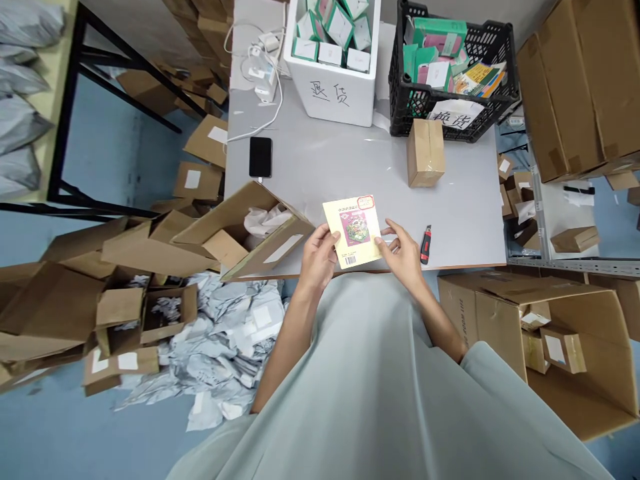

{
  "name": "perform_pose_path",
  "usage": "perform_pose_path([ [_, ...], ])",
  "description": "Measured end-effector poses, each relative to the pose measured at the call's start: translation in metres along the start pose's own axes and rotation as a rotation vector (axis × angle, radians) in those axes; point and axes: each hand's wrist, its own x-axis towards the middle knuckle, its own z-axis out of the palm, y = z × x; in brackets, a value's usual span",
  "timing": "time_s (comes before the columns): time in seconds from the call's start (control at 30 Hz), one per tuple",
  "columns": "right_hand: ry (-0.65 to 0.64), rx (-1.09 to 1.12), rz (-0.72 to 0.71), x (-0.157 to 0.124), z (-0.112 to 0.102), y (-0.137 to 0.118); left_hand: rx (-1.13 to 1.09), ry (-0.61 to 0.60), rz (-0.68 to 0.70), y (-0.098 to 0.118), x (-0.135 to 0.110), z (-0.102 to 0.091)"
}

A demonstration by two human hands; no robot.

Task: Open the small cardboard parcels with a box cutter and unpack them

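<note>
Between my two hands is a pale yellow booklet (353,257) with a pink picture panel, a red label at its top right corner and a barcode at the bottom. My left hand (320,257) pinches its left edge, thumb on the front. At the right edge, the thumb of my right hand (403,253) presses on the booklet, its other fingers partly curled. A red and black box cutter (426,245) lies on the table just right of my right hand. To the left, an opened cardboard box (293,243) with white wrapping inside rests at the table's front edge.
On the grey table (330,157) stand a white foam box (333,97) of small cartons, a black crate (400,100), a closed small carton (426,157) and a phone (261,157) on a cable. Grey mailing bags (215,353) and a large open carton (480,313) flank me below.
</note>
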Motion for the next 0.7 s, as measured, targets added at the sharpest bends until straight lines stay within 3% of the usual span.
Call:
perform_pose_path([
  [0.13, -0.12, 0.166, 0.102, 0.003, 0.0, 0.006, 0.022, -0.041, -0.009, 0.007, 0.0, 0.001],
  [0.43, -0.098, 0.214, 0.091, 0.006, 0.001, 0.008, -0.004, -0.071, -0.012, 0.016, -0.002, -0.005],
  [0.7, -0.101, 0.226, 0.089, 0.009, 0.007, 0.005, -0.021, 0.011, -0.009, 0.025, -0.01, 0.002],
])
